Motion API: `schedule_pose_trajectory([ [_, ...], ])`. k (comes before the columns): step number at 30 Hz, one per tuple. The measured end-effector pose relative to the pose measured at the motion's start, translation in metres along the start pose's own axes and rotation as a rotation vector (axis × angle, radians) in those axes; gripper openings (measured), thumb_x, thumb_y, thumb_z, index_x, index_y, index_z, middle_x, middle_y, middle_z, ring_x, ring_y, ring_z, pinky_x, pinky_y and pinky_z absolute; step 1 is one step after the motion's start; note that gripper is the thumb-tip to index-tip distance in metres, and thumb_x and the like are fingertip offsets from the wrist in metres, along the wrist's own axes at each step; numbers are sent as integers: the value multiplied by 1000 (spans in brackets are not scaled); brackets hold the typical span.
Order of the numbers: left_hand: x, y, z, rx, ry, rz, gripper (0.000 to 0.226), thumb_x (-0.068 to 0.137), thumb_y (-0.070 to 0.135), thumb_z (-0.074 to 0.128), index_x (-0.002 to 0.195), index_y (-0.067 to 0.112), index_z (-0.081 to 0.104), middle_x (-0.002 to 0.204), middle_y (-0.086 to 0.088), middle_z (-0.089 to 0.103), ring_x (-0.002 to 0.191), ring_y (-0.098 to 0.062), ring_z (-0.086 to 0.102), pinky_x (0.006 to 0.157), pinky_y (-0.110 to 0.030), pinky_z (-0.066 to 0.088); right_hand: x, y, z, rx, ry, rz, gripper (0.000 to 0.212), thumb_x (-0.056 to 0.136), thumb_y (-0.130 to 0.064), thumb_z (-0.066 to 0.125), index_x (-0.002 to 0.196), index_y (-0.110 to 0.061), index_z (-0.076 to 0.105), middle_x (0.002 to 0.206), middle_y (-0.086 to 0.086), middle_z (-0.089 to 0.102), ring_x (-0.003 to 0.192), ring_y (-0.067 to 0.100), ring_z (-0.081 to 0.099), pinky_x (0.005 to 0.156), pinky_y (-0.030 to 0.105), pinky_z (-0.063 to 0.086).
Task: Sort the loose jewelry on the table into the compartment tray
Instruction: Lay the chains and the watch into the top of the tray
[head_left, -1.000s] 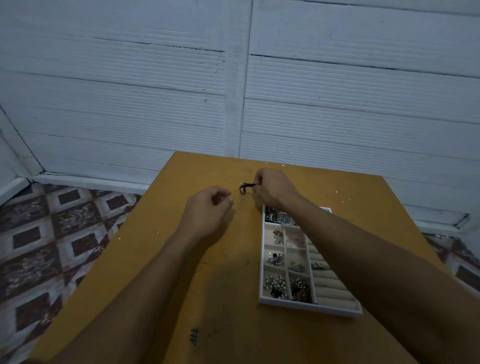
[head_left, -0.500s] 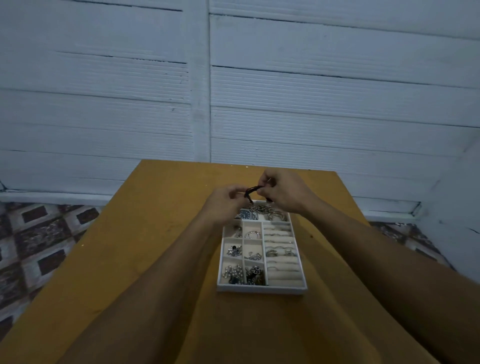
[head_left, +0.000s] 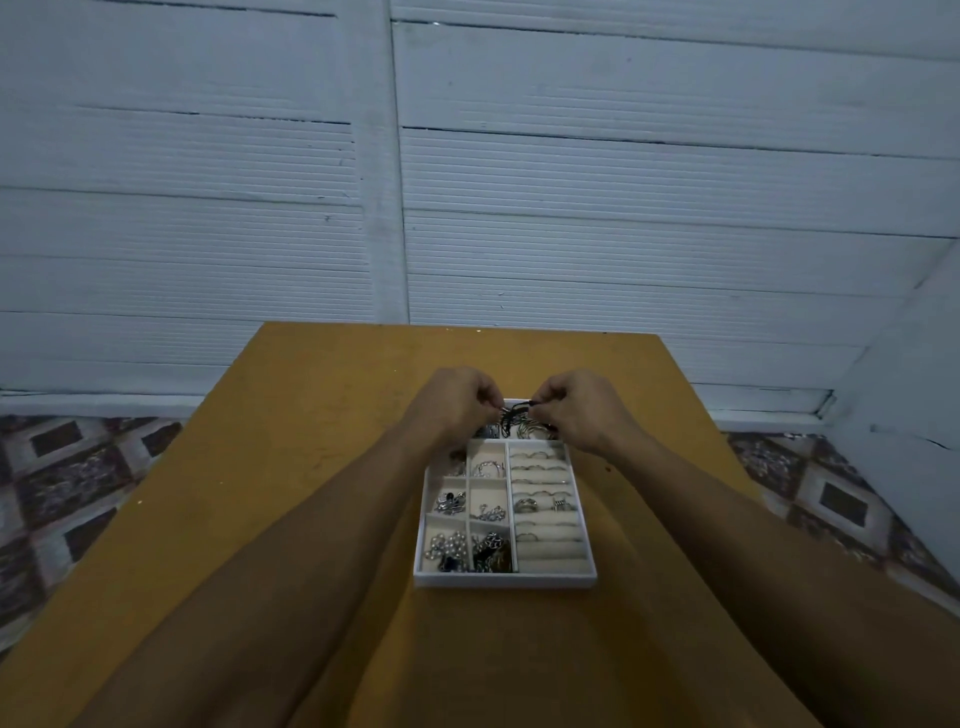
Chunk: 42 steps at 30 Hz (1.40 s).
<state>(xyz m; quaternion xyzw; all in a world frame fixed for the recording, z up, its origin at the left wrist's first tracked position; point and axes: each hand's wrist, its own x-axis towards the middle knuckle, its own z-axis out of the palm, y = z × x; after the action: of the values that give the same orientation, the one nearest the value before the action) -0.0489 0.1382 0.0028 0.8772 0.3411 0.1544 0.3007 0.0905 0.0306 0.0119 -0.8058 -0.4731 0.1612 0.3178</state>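
Our left hand (head_left: 457, 408) and right hand (head_left: 577, 413), close together, each pinch the dark cord (head_left: 514, 413) over the far end of the tray (head_left: 504, 580). We should lower it slack, coil it inside, then let go.

Tray (head_left: 506, 579) on table (head_left: 291, 467), centre; rings in right column, small pieces in left compartments; both hands over tray's far end.

Thin dark cord jewelry (head_left: 515, 414) aloft over far end of white, part-filled compartment tray (head_left: 504, 580)
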Motion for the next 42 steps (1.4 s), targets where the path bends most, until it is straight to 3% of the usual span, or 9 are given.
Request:
schedule_pose_trajectory([
  [3, 2, -5, 0, 37, 19, 13, 7, 84, 15, 71, 89, 20, 74, 78, 7, 68, 68, -4, 61, 60, -14, 42, 1, 1, 5, -33, 46, -1, 3, 86, -18, 71, 86, -16, 73, 80, 0, 70, 68, 13, 65, 60, 26, 49],
  [10, 6, -13, 7, 150, -9, 73, 23, 84, 23, 72, 107, 21, 72, 100, 3, 72, 90, -12, 64, 82, -29, 52, 2, -2, 22, -99, 12, -7, 6, 87, -16, 68, 86, -17, 73, 67, 2, 67, 59, 22, 64, 61, 41, 60],
  [16, 8, -15, 10, 200, -5, 96, 16, 85, 24, 70, 101, 21, 74, 94, 1, 73, 82, -12, 64, 75, -29, 53, 6, -8, 23, -173, -13, -17, 8, 85, -17, 71, 91, -13, 77, 81, 8, 72, 70, 20, 66, 67, 36, 59],
  [20, 9, -17, 8, 212, 2, 105, 17, 87, 23, 67, 102, 19, 74, 94, 0, 72, 81, -13, 63, 74, -29, 53, 0, -8, 30, -312, 48, -36, 12, 85, -28, 68, 95, -24, 73, 90, 0, 72, 82, 21, 65, 67, 31, 53],
  [24, 11, -21, 4, 219, 5, 98, 15, 88, 20, 65, 100, 21, 74, 92, 1, 73, 80, -14, 64, 74, -30, 54, -4, -7, 32, -346, 81, -59, 2, 87, -28, 66, 88, -26, 66, 86, -1, 70, 78, 21, 62, 62, 28, 45],
  [32, 12, -20, 9, 221, -6, 100, 14, 89, 22, 64, 98, 22, 74, 94, 1, 73, 83, -14, 64, 77, -33, 55, -2, -13, 33, -206, -21, -7, 13, 89, -25, 66, 88, -16, 75, 75, 7, 71, 65, 24, 68, 65, 40, 60],
  [38, 11, -21, 9, 204, -8, 106, 14, 89, 24, 65, 99, 22, 74, 93, 2, 72, 80, -12, 63, 74, -31, 54, -2, -7, 7, -235, -171, 8, 31, 87, -9, 53, 109, -18, 74, 105, 0, 73, 86, 12, 66, 67, 18, 47],
  [42, 11, -20, 10, 204, -22, 110, 14, 89, 26, 65, 99, 23, 74, 92, 3, 72, 80, -11, 63, 74, -30, 53, -1, -2, 0, -224, -157, 17, 19, 88, -16, 62, 102, -20, 75, 98, 2, 73, 85, 16, 68, 78, 31, 55],
])
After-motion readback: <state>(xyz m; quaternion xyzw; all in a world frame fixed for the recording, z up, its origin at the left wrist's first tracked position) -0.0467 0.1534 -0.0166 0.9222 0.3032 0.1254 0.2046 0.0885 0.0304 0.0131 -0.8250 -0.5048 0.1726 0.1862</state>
